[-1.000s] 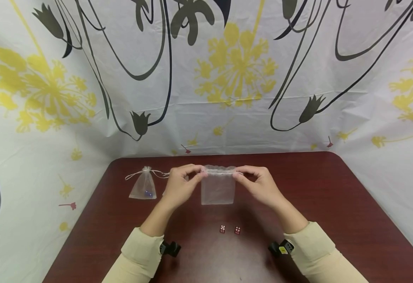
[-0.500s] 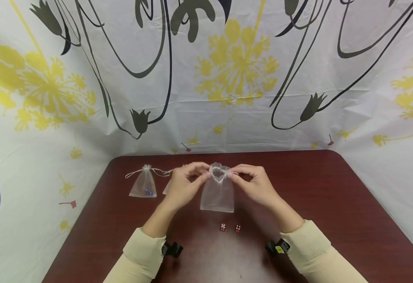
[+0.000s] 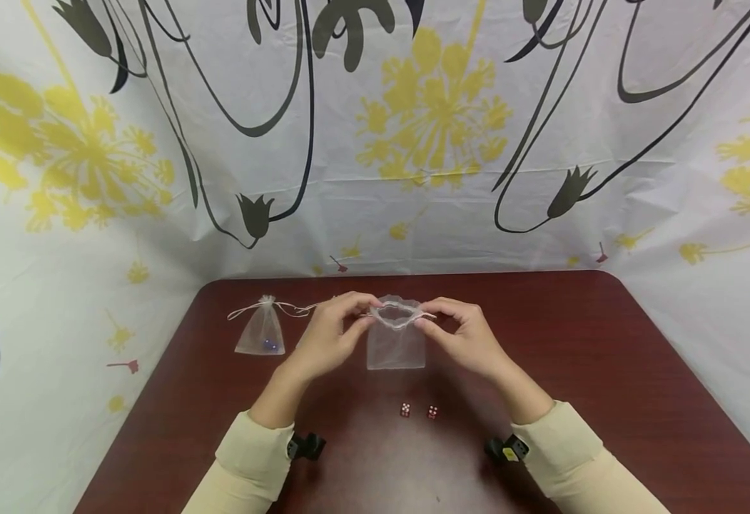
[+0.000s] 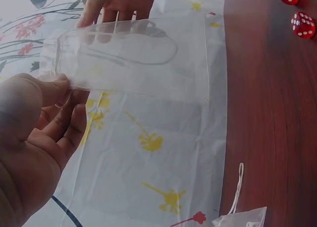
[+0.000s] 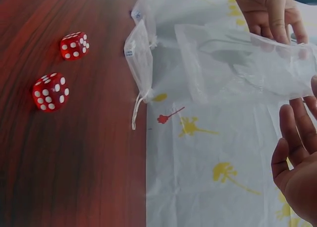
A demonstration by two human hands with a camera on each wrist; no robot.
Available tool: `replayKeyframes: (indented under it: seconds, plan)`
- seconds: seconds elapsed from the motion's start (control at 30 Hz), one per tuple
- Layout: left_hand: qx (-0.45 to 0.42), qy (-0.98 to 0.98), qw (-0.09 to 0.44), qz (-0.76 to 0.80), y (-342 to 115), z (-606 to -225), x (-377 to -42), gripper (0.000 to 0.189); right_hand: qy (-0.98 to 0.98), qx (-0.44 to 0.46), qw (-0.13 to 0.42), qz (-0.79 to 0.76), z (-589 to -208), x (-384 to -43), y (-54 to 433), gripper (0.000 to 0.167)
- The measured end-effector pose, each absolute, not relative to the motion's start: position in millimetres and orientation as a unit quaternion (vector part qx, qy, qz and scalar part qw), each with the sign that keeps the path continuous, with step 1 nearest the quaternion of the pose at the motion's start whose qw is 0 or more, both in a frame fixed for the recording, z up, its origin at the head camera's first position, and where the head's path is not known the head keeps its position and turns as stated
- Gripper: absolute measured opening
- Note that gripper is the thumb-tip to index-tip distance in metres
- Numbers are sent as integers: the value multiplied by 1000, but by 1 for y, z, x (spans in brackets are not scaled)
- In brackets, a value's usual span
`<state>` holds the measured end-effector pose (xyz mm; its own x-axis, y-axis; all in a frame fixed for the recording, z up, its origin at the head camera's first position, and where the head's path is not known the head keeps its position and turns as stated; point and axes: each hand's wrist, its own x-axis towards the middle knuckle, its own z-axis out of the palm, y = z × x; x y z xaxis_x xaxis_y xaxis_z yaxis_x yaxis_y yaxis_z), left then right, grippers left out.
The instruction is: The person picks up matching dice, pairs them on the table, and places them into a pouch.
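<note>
A sheer white drawstring pouch (image 3: 396, 351) hangs between my two hands above the table, its mouth parted into an oval. My left hand (image 3: 328, 334) pinches the left side of its rim between thumb and fingers. On the opposite side, the right hand (image 3: 467, 335) pinches the rim in the same way. Through the see-through fabric in the left wrist view, the pouch (image 4: 133, 58) shows nothing inside but the cord seen behind it. Two red dice with white dots, a left die (image 3: 404, 410) and a right die (image 3: 432, 412), lie on the table nearer to me.
A similar pouch (image 3: 260, 332) with blue objects inside lies at the back left, drawn together at its neck. Another pouch (image 5: 146, 11) is mostly hidden behind my left hand in the head view. A patterned cloth (image 3: 439, 235) hangs behind the dark red table (image 3: 606, 371).
The pouch's rim was stretched straight between my hands, then the hands came closer and its mouth parted. Now the mouth is a wider oval. The dice stay put.
</note>
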<state>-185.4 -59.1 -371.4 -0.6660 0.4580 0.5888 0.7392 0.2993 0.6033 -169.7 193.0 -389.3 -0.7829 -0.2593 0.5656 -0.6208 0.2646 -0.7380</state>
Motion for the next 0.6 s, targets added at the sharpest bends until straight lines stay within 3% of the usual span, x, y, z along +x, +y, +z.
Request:
replayKeyframes:
  seconds: [0.3, 0.6]
  plan:
    - [-378, -791, 160, -453, -67, -373, -189, 20, -788, 266, 173, 527, -402, -168, 200, 27]
    - [-370, -788, 173, -462, -75, -376, -192, 22, -803, 247, 170, 515, -427, -161, 200, 24]
